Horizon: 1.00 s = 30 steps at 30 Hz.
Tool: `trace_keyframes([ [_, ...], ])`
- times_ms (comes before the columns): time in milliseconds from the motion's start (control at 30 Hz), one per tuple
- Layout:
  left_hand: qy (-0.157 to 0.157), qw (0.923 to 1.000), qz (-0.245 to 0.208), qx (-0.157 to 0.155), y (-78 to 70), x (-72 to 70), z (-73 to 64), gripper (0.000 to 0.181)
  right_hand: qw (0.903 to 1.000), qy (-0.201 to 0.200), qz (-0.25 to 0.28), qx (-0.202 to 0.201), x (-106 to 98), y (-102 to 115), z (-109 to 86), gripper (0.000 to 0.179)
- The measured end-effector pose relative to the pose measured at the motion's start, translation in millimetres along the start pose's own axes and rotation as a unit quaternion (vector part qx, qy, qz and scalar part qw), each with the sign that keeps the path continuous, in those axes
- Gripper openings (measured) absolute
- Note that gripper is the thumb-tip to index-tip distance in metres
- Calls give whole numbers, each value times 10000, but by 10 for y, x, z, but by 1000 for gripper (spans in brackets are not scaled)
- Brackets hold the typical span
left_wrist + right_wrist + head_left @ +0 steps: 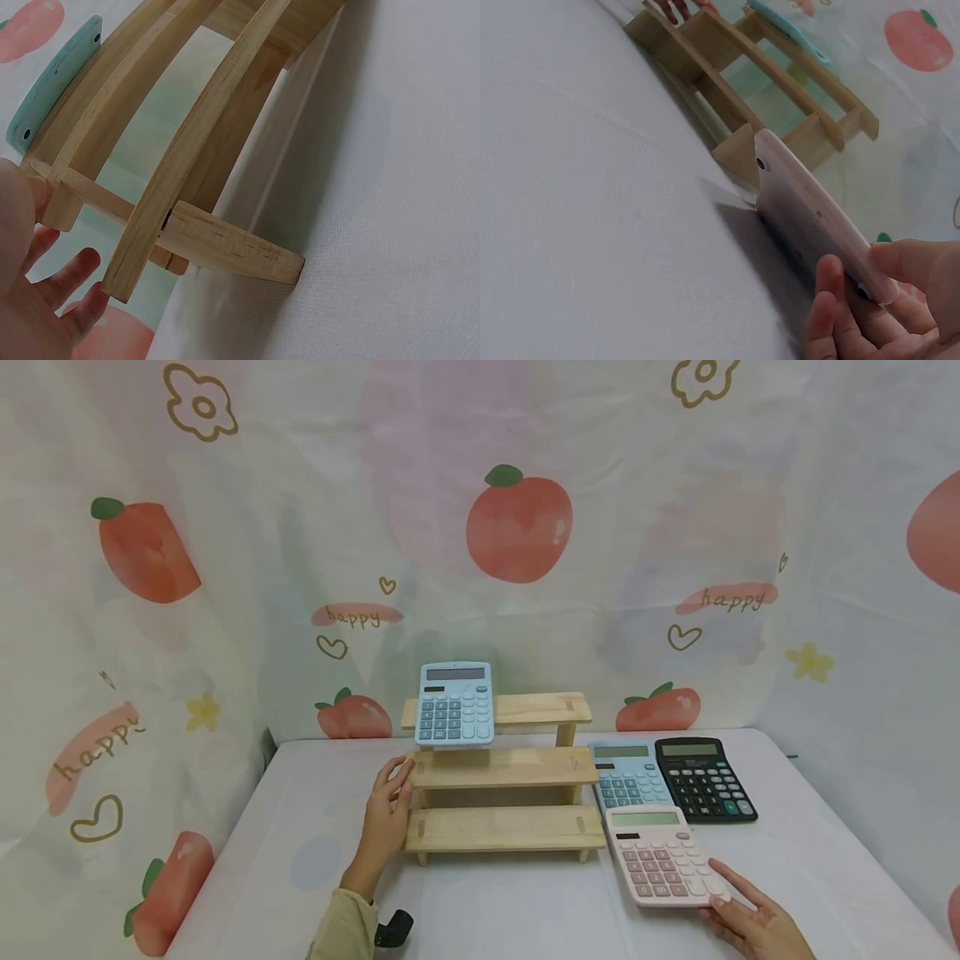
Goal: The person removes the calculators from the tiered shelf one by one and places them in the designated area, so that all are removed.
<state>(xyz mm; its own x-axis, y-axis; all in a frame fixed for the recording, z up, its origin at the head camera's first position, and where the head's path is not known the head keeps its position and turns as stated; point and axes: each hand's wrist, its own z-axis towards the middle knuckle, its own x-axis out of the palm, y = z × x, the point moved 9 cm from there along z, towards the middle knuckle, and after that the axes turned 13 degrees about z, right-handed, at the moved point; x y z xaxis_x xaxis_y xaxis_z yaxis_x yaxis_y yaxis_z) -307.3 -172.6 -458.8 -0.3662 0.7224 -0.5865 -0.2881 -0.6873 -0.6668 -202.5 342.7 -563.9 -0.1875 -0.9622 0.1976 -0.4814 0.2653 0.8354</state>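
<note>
My right hand (757,922) pinches the lower right corner of a pink calculator (660,860), thumb on the key side and fingers underneath. In the right wrist view its pale underside (810,217) is tilted over the cloth, with a shadow below. My left hand (388,814) holds the left end of the middle shelf on a three-step wooden display stand (502,828). The left wrist view has the thumb at the shelf end and the other fingers (71,277) spread below it. A light blue calculator (455,706) leans upright on the top step, at its left.
Right of the stand lie another light blue calculator (632,777) and a black calculator (705,781), side by side. A black curved object (395,930) is by the left sleeve. White cloth covers the table (285,827); a printed curtain (600,652) hangs behind.
</note>
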Motion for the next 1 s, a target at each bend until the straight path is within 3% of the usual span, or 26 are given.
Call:
trace_keyframes([
  [267, -48, 10000, -17, 24, 0, -9, 0, 39, 9996, 56, -260, -26, -5, 16, 22, 97],
  [400, -58, 10000, 2, 51, -2, -5, 0, 39, 9976, 26, -672, -179, 6, 57, 7, 89],
  [633, -87, 10000, -20, 29, 0, -5, 1, 39, 9825, 40, -1793, -501, 51, 157, -52, 79],
  [1000, -97, 9999, -91, 8, -13, -14, 1, 38, 9630, -69, -2632, -583, 5, 191, -77, 72],
])
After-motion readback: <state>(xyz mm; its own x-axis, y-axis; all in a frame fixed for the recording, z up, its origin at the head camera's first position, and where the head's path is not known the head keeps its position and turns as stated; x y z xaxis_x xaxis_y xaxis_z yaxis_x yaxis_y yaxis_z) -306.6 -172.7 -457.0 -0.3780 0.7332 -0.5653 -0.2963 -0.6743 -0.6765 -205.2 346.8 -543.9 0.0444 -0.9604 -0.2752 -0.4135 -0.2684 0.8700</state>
